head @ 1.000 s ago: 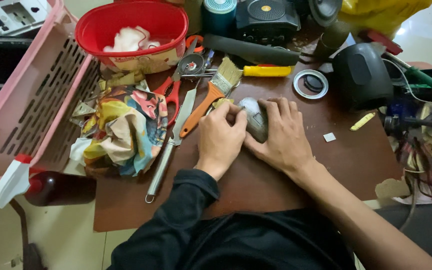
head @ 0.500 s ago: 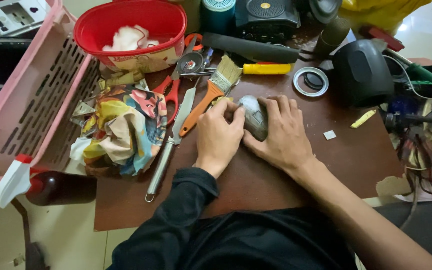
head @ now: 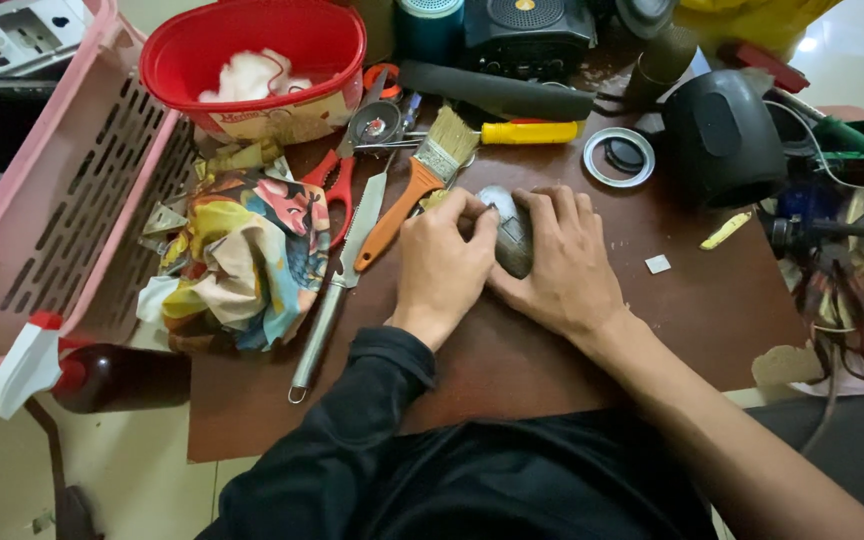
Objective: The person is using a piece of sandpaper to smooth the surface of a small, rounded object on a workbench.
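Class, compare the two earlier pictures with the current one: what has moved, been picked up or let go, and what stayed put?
Hardly anything changed. The left hand and right hand stay closed around the small grey rounded object on the brown table; nothing was picked up or released. The paintbrush, red-handled scissors, crumpled cloth and red bowl lie where they were.

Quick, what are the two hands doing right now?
Left hand: fingers curled shut on the small grey oval object.
Right hand: laid over the same grey object, holding it on the brown table.
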